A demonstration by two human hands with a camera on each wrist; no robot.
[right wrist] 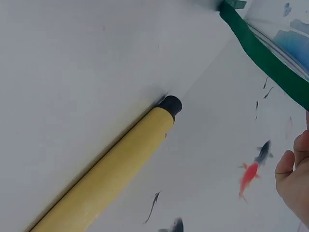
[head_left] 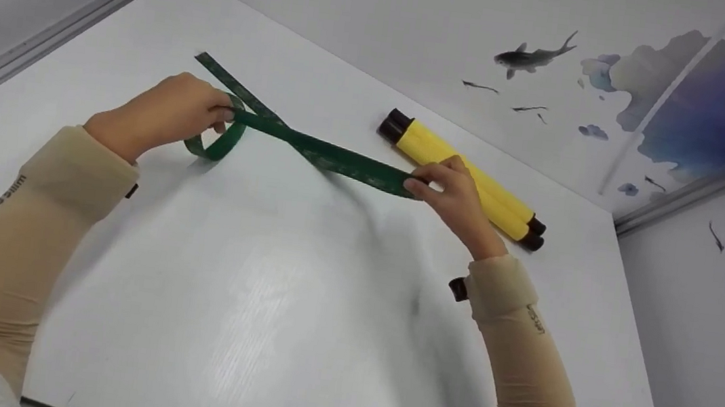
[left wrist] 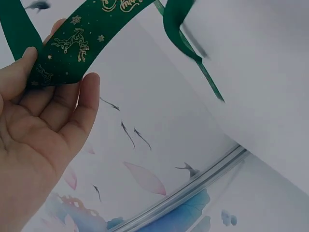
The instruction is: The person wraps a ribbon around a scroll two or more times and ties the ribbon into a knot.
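Note:
A green ribbon (head_left: pixel 353 165) with gold print stretches between the two hands above the white table. The left hand (head_left: pixel 176 104) pinches it between thumb and fingers, and a loop of ribbon hangs below those fingers. From there a loose tail runs towards the back. The right hand (head_left: pixel 455 200) pinches the ribbon's right end. In the left wrist view, gold reindeer and snowflakes show on the ribbon (left wrist: pixel 99 36) held by the left hand (left wrist: pixel 41 128). Only part of the right hand (right wrist: pixel 297 176) appears in the right wrist view, below the ribbon (right wrist: pixel 263 55).
Two yellow tubes (head_left: pixel 443 155) with black ends lie side by side on the white table (head_left: pixel 298 292), just behind the right hand. Walls with painted fish (head_left: pixel 532 59) border the table at the back and sides.

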